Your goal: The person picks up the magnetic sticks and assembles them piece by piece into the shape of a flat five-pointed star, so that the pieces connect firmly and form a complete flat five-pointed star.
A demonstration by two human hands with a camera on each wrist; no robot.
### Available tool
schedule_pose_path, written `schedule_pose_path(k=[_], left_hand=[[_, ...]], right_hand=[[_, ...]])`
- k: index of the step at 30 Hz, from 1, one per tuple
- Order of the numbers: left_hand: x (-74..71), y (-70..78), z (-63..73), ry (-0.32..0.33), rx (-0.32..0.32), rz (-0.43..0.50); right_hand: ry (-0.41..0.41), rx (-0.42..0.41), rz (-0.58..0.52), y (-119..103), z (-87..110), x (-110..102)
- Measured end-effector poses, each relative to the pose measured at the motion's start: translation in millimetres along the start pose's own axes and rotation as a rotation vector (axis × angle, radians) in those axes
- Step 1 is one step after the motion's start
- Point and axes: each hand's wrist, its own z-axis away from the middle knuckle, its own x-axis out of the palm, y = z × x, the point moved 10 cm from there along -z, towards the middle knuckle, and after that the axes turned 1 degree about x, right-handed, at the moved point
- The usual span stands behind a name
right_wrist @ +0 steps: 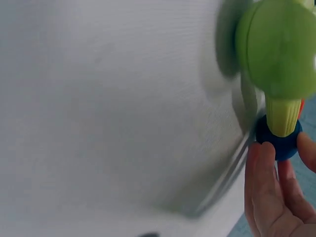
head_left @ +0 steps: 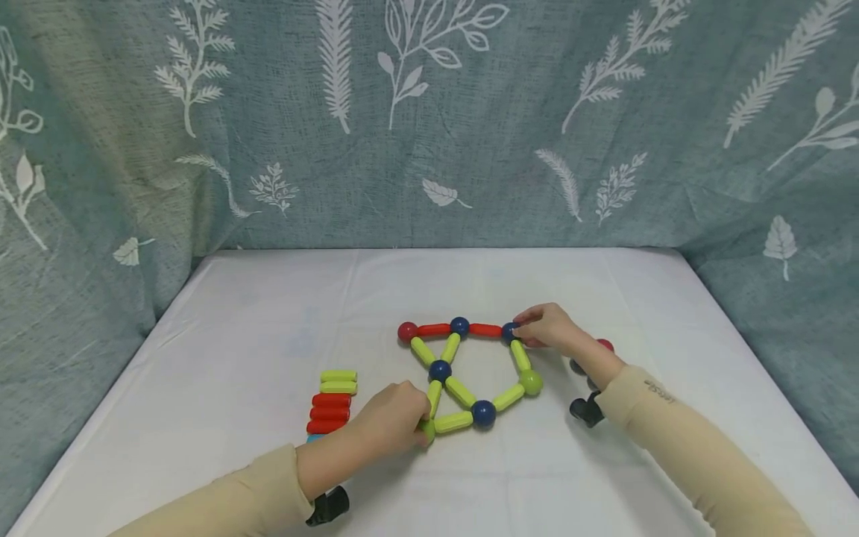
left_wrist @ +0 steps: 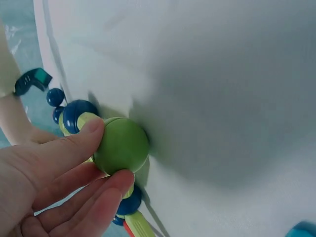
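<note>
A flat frame of balls and short sticks lies on the table, seen whole in the head view. My left hand point(head_left: 396, 414) pinches the green ball point(left_wrist: 121, 145) at its front left corner, thumb on one side and fingertips on the other. At the back right corner, my right hand point(head_left: 552, 328) holds a blue ball point(right_wrist: 279, 149) between thumb and fingers. Two red sticks point(head_left: 486, 330) run along the back to a red ball point(head_left: 407, 332). Yellow-green sticks point(head_left: 453, 422) join the other blue balls point(head_left: 483, 413) and a second green ball point(head_left: 531, 382).
Left of the frame, loose yellow-green sticks point(head_left: 338, 376), red sticks point(head_left: 331, 400) and a blue piece point(head_left: 315, 438) lie in a column, partly behind the left forearm. Loose balls, one red point(head_left: 606, 344), sit by the right forearm. A patterned curtain point(head_left: 443, 149) hangs behind the white table point(head_left: 268, 313).
</note>
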Motion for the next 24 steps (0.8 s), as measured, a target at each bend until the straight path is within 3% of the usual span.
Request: schedule_pose_path(k=[18, 24], left_hand=[[2.9, 0.1, 0.4, 0.007, -0.016, -0.052], [2.7, 0.4, 2.0, 0.001, -0.022, -0.052]], right_hand=[[0.025, 0.019, -0.085, -2, -11.4, 10], [-0.004, -0.005, -0.109, -2, -13.3, 16]])
